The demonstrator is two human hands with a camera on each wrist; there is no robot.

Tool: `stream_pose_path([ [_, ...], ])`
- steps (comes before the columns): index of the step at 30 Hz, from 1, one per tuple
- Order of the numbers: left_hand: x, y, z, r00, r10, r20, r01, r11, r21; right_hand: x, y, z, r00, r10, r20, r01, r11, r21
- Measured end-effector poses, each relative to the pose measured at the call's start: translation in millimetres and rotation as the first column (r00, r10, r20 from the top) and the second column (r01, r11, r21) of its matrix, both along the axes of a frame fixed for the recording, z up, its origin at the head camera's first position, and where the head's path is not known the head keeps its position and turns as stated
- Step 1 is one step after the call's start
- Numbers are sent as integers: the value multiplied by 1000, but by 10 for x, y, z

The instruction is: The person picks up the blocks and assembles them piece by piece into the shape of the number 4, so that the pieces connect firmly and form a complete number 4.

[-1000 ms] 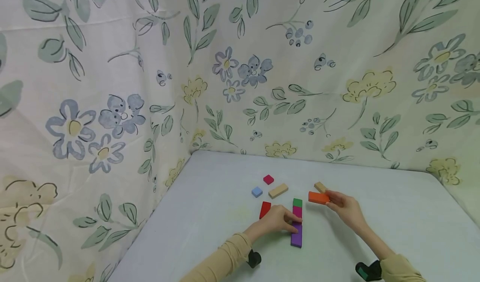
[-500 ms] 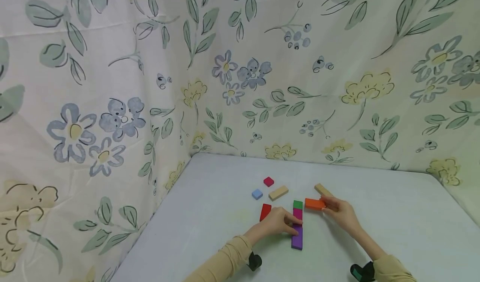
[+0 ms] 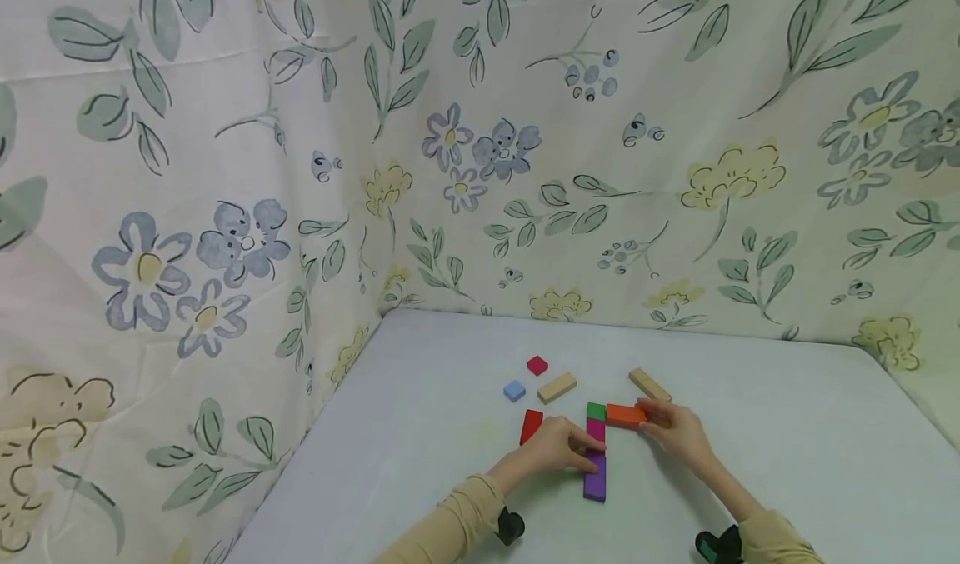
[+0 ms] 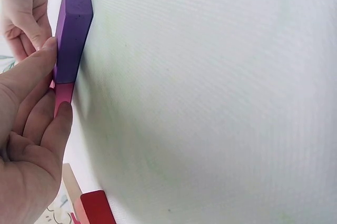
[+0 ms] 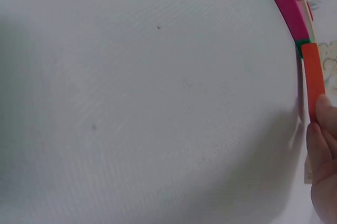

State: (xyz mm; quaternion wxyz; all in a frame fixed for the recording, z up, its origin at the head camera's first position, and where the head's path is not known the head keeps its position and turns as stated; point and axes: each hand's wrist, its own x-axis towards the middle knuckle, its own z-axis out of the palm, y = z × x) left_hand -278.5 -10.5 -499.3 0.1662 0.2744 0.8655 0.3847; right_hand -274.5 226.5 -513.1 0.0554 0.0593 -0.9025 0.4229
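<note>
A straight row on the white table joins a purple block [image 3: 595, 487], a pink block [image 3: 596, 427] and a small green block [image 3: 596, 411]. My left hand [image 3: 553, 447] holds this row around the purple-pink joint, its thumb on the purple block and a finger on the pink one. My right hand [image 3: 675, 432] pinches an orange block [image 3: 622, 416] by its right end. The orange block lies crosswise, its left end at the green block's right side; in the right wrist view they appear to touch.
A red block [image 3: 531, 424] is partly hidden behind my left hand. Beyond lie a blue block [image 3: 514, 391], a crimson block [image 3: 537, 366] and a plain wooden block [image 3: 557, 388]. Another wooden block [image 3: 649, 384] lies just behind my right hand. Floral cloth [image 3: 525, 214] hangs behind the table.
My right hand has brought the orange block left and nearer, from apart to against the green block, uncovering more of the wooden block behind. My left hand has stayed on the row.
</note>
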Motion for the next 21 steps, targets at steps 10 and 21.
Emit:
stream_pose_path([
  [10,-6,1,-18,1000,-2,3,2,1000,-4,-21,-4,-73,1000,-25,12,25,1000,4],
  [21,4,0,-4,1000,-4,4,4,1000,7,-22,-26,-79,1000,-18,-3,18,1000,-9],
])
